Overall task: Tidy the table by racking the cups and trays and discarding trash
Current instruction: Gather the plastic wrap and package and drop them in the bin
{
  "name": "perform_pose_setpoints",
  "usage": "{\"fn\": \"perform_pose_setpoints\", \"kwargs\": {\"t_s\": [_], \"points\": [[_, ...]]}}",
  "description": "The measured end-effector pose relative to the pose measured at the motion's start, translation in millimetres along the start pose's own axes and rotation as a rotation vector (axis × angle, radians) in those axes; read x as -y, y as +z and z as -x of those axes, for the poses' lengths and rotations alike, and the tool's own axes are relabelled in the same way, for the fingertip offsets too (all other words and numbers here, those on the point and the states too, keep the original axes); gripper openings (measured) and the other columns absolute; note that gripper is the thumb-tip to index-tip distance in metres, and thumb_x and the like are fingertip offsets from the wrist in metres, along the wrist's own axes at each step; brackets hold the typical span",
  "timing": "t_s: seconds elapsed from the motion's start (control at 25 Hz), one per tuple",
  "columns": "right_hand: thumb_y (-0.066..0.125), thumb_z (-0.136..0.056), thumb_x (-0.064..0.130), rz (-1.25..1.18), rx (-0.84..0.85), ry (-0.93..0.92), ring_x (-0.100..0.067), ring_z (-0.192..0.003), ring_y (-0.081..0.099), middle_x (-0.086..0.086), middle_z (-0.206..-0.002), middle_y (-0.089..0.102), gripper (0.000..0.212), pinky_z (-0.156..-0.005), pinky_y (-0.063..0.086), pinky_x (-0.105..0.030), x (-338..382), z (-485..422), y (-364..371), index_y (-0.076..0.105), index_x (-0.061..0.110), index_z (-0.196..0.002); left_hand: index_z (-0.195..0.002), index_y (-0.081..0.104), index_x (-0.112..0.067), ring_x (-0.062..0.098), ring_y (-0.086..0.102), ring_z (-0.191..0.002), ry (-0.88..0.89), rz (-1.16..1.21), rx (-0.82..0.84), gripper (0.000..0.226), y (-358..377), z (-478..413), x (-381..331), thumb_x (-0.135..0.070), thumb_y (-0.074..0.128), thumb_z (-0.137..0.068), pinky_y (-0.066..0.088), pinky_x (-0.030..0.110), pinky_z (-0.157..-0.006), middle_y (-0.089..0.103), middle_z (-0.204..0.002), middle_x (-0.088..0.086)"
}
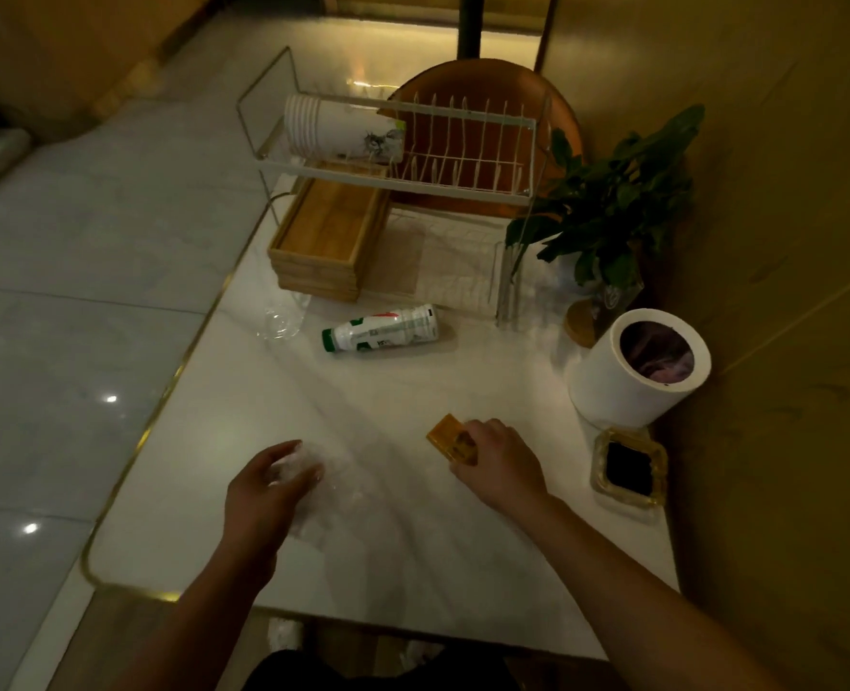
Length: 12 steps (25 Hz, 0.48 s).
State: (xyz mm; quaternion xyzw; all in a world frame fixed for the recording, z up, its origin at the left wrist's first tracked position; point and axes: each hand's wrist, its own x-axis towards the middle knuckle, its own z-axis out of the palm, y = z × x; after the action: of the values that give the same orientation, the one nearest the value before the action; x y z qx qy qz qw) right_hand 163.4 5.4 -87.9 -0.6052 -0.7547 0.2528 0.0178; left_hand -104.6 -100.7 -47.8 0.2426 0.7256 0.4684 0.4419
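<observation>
Trash lay scattered over the white tabletop (393,406) in front of me: a crumpled clear plastic wrapper (330,483) under my left hand (268,496), a small amber packet (452,441) at my right hand (500,463), a white bottle with a green cap (380,329) lying on its side farther out, and a clear plastic cup (283,316) tipped over just left of it, close to the gold-trimmed left edge. That edge ran diagonally from the near corner up toward the rack, with pale floor tiles (63,291) below it. Between my hands and the bottle the surface was open.

My left hand was curled around the wrapper, fingers closing on the crinkled film, which spread out to the right beyond my grip. My right hand gripped the amber packet by its near end, so the packet stuck out up and to the left of my knuckles.

The white bin (632,371) stood near the right edge, tilted in view, its mouth showing a purplish liner. A glass ashtray (629,466) sat just in front of it, right of my right hand. At the far end the wire rack (403,152) held a stack of white paper cups (335,127) lying sideways on its upper tier, and wooden trays (320,241) were stacked beneath. A leafy plant (612,192) stood beside the rack, on its right.
</observation>
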Motion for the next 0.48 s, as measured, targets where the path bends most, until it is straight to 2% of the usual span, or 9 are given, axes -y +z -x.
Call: {"fn": "perform_pose_setpoints", "kwargs": {"t_s": [0.08,0.16,0.4,0.48], "points": [[0.061,-0.079,0.053,-0.021,0.031,-0.032,-0.024,-0.109,0.051,-0.001,-0.120,0.054,0.056,-0.083,0.048,-0.036,22.5,12.5,-2.2,0.049,0.029,-0.128,-0.122,0.067,-0.023,0.030,0.069,-0.096,0.045,-0.009,-0.013,0.042,-17.9,8.3,3.5,-0.012,0.077,-0.082,0.059,0.038,-0.071,0.069,-0.109,0.011],[0.060,-0.078,0.056,-0.017,0.042,-0.082,-0.022,-0.106,0.053,0.000,-0.118,0.055,0.056,-0.082,0.048,-0.035,48.7,25.2,-4.5,0.050,0.031,-0.127,-0.122,0.066,-0.022,0.030,0.069,-0.096,0.077,0.023,-0.042,0.042,-39.8,15.4,6.5,-0.012,0.076,-0.083,0.059,0.036,-0.069,0.068,-0.111,0.012],[0.061,-0.080,0.052,0.052,0.068,-0.210,-0.023,-0.107,0.052,-0.002,-0.117,0.054,0.055,-0.083,0.047,-0.036,126.9,57.0,12.7,0.050,0.030,-0.129,-0.126,0.064,-0.020,0.035,0.067,-0.101,0.079,0.097,-0.116,0.044,-114.6,38.6,24.3,-0.015,0.076,-0.084,0.059,0.050,-0.084,0.064,-0.118,0.018],[0.060,-0.080,0.053,0.090,0.088,-0.234,-0.023,-0.106,0.053,-0.001,-0.117,0.055,0.055,-0.082,0.047,-0.036,159.5,71.7,28.5,0.049,0.030,-0.129,-0.125,0.064,-0.024,0.033,0.068,-0.100,0.063,0.104,-0.128,0.041,-156.1,53.6,34.3,-0.018,0.076,-0.085,0.060,0.053,-0.081,0.065,-0.117,0.014]]}}
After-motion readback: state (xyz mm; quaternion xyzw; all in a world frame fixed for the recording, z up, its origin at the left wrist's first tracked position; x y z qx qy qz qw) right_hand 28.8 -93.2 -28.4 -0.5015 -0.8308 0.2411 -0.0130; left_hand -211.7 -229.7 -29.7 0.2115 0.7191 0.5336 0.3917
